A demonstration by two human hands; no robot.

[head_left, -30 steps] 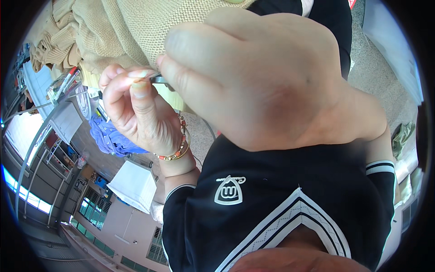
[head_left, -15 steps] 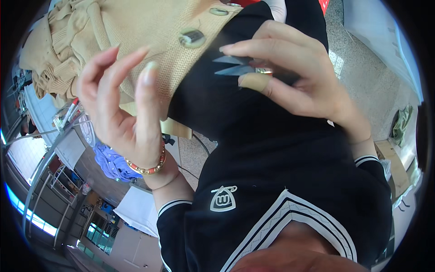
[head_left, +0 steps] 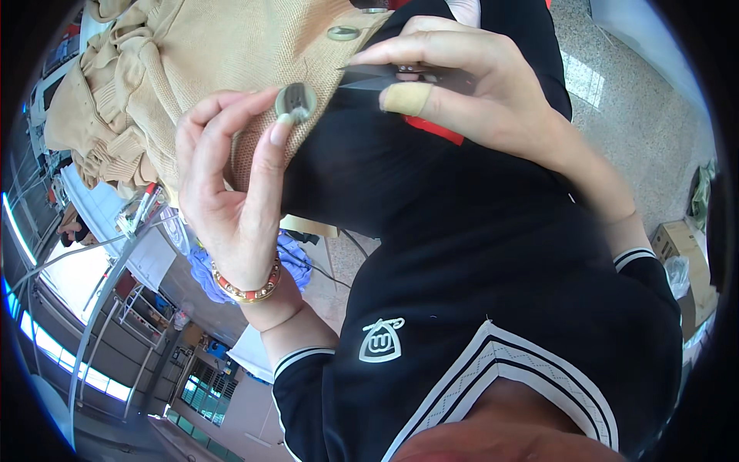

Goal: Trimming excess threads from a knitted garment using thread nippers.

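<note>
My left hand [head_left: 231, 169] pinches a large round grey-green button [head_left: 297, 102] between thumb and fingertips. The button sits by the edge of a beige knit cardigan [head_left: 231, 46] spread over my lap, and a loose thread rises beside it. In my right hand [head_left: 477, 85] is a pair of thread snips [head_left: 369, 81], blades apart, pointing left toward the cardigan's edge near the button. Tan tape wraps my right thumb. Below that thumb a red piece [head_left: 435, 131] shows; I cannot tell whether it belongs to the snips. Another button [head_left: 343, 33] lies farther up the edge.
Purple-blue cloth [head_left: 292, 258] lies beneath my left forearm. A cardboard box [head_left: 681, 262] stands on the floor at right, near a green bag [head_left: 702, 196]. Metal rails [head_left: 104, 285] and work tables fill the left side, with a person [head_left: 75, 231] far off.
My left hand has moved right and closed on the button, lifting it slightly. My right hand has brought the snips up and left toward the cardigan's edge.
</note>
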